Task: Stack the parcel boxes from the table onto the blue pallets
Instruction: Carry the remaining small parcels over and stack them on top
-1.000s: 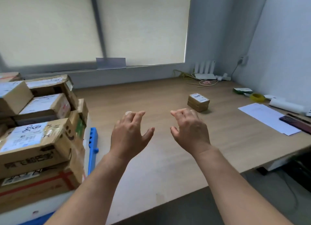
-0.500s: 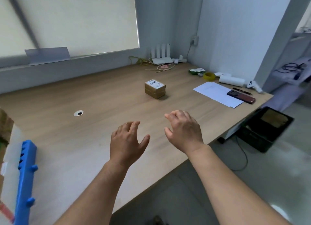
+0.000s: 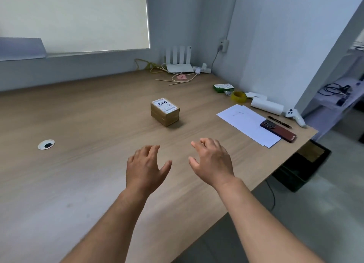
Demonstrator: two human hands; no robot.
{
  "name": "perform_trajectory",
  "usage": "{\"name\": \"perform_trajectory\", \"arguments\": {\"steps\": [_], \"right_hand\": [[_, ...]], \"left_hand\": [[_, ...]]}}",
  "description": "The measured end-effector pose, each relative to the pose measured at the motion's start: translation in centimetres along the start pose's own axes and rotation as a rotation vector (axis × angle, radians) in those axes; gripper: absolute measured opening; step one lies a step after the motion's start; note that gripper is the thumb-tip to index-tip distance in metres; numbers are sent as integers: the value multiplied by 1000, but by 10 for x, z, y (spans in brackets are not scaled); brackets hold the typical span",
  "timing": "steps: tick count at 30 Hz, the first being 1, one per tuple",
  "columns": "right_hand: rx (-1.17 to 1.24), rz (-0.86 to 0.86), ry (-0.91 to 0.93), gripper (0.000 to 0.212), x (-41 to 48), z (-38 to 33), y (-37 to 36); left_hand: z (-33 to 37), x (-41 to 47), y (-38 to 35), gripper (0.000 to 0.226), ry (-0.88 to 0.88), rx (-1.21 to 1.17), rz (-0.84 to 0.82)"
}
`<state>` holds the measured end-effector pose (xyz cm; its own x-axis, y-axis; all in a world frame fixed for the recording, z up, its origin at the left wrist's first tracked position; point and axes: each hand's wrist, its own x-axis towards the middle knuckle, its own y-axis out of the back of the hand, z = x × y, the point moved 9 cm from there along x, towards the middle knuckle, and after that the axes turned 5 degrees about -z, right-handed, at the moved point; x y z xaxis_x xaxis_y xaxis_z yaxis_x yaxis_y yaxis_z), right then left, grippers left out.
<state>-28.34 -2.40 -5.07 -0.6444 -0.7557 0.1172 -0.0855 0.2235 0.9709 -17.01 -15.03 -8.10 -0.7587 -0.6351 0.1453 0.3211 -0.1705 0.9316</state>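
A small taped parcel box [image 3: 165, 111] sits alone on the wooden table [image 3: 88, 115]. Nearer than the box, left hand [image 3: 144, 169] and right hand [image 3: 213, 161] hover empty, fingers loosely spread. Probably reaching; next, clasp its two sides (pallets aren't visible)

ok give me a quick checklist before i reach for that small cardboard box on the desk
1. left hand free: ok, open, holds nothing
2. right hand free: ok, open, holds nothing
3. small brown cardboard parcel box upright, label on top, nothing on it: ok
4. stretch of light wooden table between hands and box free of things: ok
5. room on the blue pallets: cannot tell, out of view
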Motion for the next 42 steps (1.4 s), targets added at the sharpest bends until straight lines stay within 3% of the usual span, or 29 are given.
{"name": "perform_trajectory", "arguments": {"steps": [14, 26, 36, 42], "right_hand": [[-29, -131, 94, 50, 146, 44, -44], [-13, -252, 290, 53, 267, 76, -86], [44, -359, 334, 49, 365, 82, -133], [257, -457, 280, 50, 404, 71, -163]], "left_hand": [[-7, 123, -49, 62, 148, 55, -82], [-4, 209, -72, 64, 332, 126, -114], [-24, 283, -112, 66, 536, -13, -157], [-45, 308, -132, 62, 672, -226, -133]]}}
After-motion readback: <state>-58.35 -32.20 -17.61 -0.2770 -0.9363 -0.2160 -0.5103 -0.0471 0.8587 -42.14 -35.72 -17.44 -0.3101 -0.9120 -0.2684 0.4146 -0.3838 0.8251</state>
